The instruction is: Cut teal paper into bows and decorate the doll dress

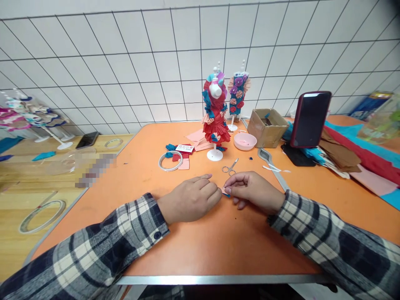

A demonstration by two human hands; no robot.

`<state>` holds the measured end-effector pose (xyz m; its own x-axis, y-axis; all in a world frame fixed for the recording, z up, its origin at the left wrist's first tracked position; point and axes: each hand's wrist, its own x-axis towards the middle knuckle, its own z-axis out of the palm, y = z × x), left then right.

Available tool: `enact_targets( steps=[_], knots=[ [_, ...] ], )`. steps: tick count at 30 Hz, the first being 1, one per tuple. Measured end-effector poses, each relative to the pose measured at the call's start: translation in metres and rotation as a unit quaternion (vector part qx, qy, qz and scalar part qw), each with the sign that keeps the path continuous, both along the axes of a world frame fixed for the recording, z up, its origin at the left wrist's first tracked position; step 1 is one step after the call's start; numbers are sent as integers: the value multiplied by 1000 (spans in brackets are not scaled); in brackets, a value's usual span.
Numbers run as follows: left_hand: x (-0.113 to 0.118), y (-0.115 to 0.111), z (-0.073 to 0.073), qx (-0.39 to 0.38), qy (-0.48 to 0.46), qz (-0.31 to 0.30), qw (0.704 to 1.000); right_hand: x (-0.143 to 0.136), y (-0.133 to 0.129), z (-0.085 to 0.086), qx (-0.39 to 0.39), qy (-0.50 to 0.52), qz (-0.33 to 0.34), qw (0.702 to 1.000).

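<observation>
The left hand point(193, 199) and the right hand point(250, 189), both in checked sleeves, meet above the orange worktop point(193, 250), with a small pink and blue paper piece point(225, 193) between them. The right hand's thumb and index finger are pinched narrow on that piece; the left hand is turned back-up with its fingers curled at the piece's 9 o'clock side, and since their tips are hidden, I cannot tell whether they grip it. Taking the piece as the centre of the dial, small scissors point(231, 168) lie near at 12 o'clock, their blades partly open. Further out at 12 o'clock, a doll stand point(215, 155) stands upright, its form dressed in a red paper dress point(215, 121) with blue, pink and purple trim. Behind it, leaning toward 1 o'clock, is a second form in a blue dress point(239, 93) with paper flowers. A pink bowl point(245, 142) sits at 1 o'clock, with an open cardboard box point(268, 129) just beyond it. At 2 o'clock a phone point(311, 121) is propped upright, and sheets of coloured paper point(371, 162) spread from there toward 3 o'clock. At 10 o'clock a roll of tape point(170, 161) lies flat, beside a red and white packet point(184, 149)
</observation>
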<state>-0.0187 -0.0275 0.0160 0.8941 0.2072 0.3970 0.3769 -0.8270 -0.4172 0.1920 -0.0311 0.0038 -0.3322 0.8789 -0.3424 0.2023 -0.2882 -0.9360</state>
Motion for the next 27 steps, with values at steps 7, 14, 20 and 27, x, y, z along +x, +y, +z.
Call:
enact_targets(
  steps=[7, 14, 20, 27],
  knots=[
    [-2, 1, 5, 6, -24, -80, 997, 2, -2, 0, -64, 59, 31, 996],
    [-4, 1, 6, 7, -29, -95, 995, 12, 4, -4, 1, 107, 64, 992],
    [-1, 0, 6, 32, -21, -82, 996, 10, 7, -10, 51, 77, 24, 996],
    [1, -4, 7, 72, -21, -165, 983, 8, 9, -11, 17, 35, 93, 995]
  ],
)
